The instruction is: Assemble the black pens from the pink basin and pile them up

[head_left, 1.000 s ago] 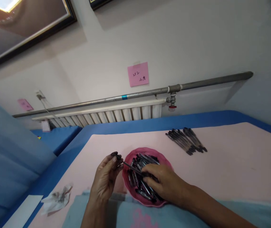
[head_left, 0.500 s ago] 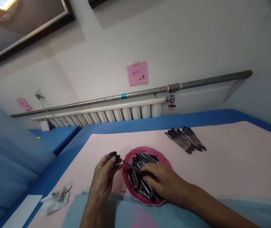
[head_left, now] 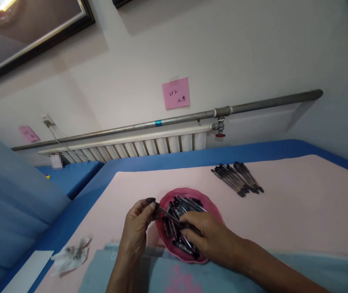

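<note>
Head-worn, looking forward and down across a table (head_left: 241, 151) toward the far wall (head_left: 237, 53). Sits close enough to take in the left hand (head_left: 137, 223), the right hand (head_left: 212, 232) and both forearms (head_left: 262, 260), with the bowl (head_left: 212, 203) near the middle of the near side. Leans sideways, sloping the pipe (head_left: 189, 118) upward to the right. Reaches left to a curtain (head_left: 9, 203) and crops a framed picture (head_left: 36, 36) at the far left.
</note>
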`<state>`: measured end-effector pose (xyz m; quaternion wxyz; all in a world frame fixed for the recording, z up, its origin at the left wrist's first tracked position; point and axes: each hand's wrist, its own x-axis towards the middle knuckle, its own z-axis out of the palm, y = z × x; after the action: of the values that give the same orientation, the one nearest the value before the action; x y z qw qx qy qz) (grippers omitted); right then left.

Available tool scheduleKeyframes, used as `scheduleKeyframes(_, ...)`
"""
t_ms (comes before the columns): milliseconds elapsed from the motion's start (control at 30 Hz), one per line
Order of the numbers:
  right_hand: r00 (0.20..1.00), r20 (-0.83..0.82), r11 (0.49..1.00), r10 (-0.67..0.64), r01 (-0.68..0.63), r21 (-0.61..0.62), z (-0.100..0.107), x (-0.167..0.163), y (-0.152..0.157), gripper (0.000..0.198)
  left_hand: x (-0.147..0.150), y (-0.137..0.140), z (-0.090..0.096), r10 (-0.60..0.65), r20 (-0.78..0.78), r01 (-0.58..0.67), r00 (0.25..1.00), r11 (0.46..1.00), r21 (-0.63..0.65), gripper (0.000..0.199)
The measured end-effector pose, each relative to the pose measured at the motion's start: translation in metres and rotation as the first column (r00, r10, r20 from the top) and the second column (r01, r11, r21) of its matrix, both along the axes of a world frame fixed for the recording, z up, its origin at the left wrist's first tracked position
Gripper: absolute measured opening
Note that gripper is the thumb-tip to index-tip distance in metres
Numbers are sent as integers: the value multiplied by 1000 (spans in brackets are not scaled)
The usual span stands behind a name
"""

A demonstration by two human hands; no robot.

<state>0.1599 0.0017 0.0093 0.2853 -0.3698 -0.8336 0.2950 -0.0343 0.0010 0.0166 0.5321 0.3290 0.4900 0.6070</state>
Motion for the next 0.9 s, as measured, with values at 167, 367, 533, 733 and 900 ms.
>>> scheduleKeyframes(167, 998, -63, 997, -20, 15, -77, -1, 0, 1, 16, 3, -2, -2, -49, 5, 49, 999, 999, 0, 22)
scheduleKeyframes(367, 987, -155, 974, -51, 15, -228, -2, -1, 2, 14, 10, -3, -3, -130, -6, 130, 992, 992, 4, 21)
scheduleKeyframes(533, 971, -225, 954, -78, 7, -300, -1, -2, 1, 12, 14, -4, -5, -167, 49, 168, 985, 986, -6, 20)
scheduleKeyframes(733, 962, -252, 932, -103, 5, -362, 1, -1, 0, 10, 19, -5, -6, -167, 40, 167, 985, 986, 2, 21)
scheduleKeyframes(900, 958, -240, 939, -157, 69, -338, 0, 12, 3, 9, 17, -8, -4, -219, -227, 226, 949, 974, 4, 16)
